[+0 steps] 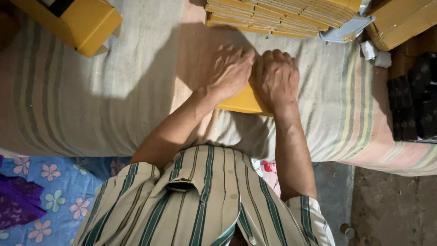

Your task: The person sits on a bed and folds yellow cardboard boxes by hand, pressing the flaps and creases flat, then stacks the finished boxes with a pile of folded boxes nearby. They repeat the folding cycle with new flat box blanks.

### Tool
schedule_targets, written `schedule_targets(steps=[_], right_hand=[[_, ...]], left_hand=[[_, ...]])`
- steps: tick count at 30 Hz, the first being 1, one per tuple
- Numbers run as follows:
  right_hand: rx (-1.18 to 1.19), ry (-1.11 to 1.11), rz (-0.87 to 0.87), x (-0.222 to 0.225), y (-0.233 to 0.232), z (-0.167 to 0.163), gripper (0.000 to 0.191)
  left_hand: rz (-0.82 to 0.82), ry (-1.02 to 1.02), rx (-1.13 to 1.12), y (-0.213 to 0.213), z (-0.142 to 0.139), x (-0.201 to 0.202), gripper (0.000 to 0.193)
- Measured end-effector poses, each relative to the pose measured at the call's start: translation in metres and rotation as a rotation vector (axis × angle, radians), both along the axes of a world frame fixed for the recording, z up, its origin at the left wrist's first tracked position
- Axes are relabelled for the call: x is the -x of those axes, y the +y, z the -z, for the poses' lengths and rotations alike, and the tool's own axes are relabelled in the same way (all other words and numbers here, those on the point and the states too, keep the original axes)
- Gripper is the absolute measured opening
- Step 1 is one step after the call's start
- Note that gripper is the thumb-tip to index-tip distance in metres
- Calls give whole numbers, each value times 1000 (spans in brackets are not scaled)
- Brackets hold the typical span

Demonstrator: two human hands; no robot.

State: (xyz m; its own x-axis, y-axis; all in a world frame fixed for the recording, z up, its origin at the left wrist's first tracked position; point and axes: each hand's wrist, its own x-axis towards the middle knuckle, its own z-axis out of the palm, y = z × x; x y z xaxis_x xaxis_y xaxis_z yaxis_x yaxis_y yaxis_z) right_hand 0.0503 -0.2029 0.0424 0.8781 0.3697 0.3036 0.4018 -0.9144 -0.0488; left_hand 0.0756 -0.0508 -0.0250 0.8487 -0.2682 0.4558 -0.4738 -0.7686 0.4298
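Hands pressing flat yellow cardboard piece (pixel 243 101) at dead centre of striped cloth (pixel 91 100). Left hand (pixel 230 73) and right hand (pixel 276 78) palms-down on it, fingers curled over far edge, not gripping. Tip: keep pressure even, knuckles together, crease straight. Flat stack (pixel 277 16) at 12 o'clock, yellow box (pixel 86 23) at 10.

open cloth (pixel 91 91) leftward, card stack (pixel 282 16) blocking ahead

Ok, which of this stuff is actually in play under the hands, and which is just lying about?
In play:
- left hand and right hand, both pressing on the yellow flat piece
- striped cloth under it

Lying about:
- stack of yellow flats
- open yellow box
- dark blocks
- floral cloth
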Motion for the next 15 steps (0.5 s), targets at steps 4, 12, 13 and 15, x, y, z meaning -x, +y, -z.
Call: schedule_targets(steps=[4, 12, 13, 15], right_hand=[[34, -88, 177, -6, -1, -2, 22], [-11, -6, -12, 2, 0, -1, 22], [2, -31, 65, 1, 0, -2, 21], [26, -86, 223, -2, -1, -3, 22]], left_hand=[[-98, 296, -11, 4, -11, 1, 25], [22, 226, -83, 6, -15, 3, 19], [-6, 277, -76, 9, -12, 1, 22], [-59, 375, -63, 12, -8, -4, 26]])
